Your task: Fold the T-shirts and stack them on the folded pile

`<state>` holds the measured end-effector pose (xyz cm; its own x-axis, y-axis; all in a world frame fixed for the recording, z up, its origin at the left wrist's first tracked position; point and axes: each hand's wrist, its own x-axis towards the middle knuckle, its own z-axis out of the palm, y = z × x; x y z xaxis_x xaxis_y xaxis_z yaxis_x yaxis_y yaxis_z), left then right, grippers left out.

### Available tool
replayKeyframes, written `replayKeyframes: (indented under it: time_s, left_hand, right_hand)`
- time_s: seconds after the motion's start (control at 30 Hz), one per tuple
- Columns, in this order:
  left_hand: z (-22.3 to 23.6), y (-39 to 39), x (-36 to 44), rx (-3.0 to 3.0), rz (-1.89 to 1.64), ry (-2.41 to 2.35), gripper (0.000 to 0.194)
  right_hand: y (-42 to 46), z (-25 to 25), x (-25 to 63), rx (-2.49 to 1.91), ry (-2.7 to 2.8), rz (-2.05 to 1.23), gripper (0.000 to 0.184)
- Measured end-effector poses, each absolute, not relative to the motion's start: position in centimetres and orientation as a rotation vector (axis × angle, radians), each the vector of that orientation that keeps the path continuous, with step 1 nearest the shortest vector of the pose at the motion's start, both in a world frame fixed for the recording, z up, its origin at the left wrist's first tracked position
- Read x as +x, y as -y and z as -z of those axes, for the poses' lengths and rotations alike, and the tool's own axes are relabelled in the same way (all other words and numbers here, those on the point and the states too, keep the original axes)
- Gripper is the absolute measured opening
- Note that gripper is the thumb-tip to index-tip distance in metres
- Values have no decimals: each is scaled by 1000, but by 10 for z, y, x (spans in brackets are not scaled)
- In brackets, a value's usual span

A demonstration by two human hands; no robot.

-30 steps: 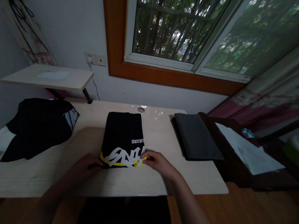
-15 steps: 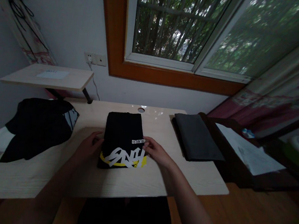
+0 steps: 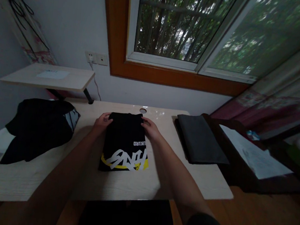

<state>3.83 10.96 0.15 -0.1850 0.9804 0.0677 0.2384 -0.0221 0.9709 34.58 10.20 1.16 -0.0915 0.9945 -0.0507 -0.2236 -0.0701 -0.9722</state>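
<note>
A folded black T-shirt (image 3: 126, 133) lies flat on the light wooden desk (image 3: 120, 186), its white lettering and yellow print toward me. At its far left corner, my left hand (image 3: 103, 122) has thumb and fingers closed on the edge. My right hand (image 3: 150, 128) pinches the opposite far corner in the same way, and the fingertips are partly hidden by the cloth. To the left rests a loose heap of black clothing (image 3: 41, 125) with a grey-white print at its right end and a white piece beneath it.
A small raised shelf (image 3: 78, 79) with a paper (image 3: 53, 74) on it stands at the back left. Right of the shirt lies a dark grey folded item (image 3: 201, 140), overhanging the desk's right side. Beyond it, white sheets (image 3: 253, 153) lie on a dark surface. A window is behind.
Both hands have slid away from me along the shirt's sides, from about its middle to its far corners. The shirt stays nearly in place, and the view has shifted slightly.
</note>
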Motion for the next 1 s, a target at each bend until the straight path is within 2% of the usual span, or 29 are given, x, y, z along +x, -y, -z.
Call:
replayKeyframes:
  time_s: [0.17, 0.3, 0.53, 0.67, 0.77, 0.87, 1.0]
  left_hand:
    - [-8, -130, 38, 1305, -1291, -1446, 55]
    - [-14, -140, 35, 1308, -1337, -1480, 59]
    - [-4, -146, 35, 1360, -1324, -1728, 43]
    - [-12, -135, 42, 1475, -1298, -1844, 44]
    - [-26, -119, 56, 1897, -1241, -1864, 46]
    - [-33, -100, 78, 2526, -982, -1700, 46]
    - [-21, -86, 103, 2719, -748, -1677, 50]
  right_hand:
    - [-135, -9, 344, -1123, 1119, -1326, 43]
    - [-148, -8, 350, -1134, 1170, -1191, 43]
    - [-154, 5, 346, -1261, 1327, -1005, 47]
    - [-152, -1, 341, -1359, 1448, -857, 42]
    - [-143, -12, 333, -1410, 1540, -713, 44]
    - [-128, -22, 316, -1430, 1819, -436, 46]
    - [-109, -22, 288, -1372, 2180, -233, 48]
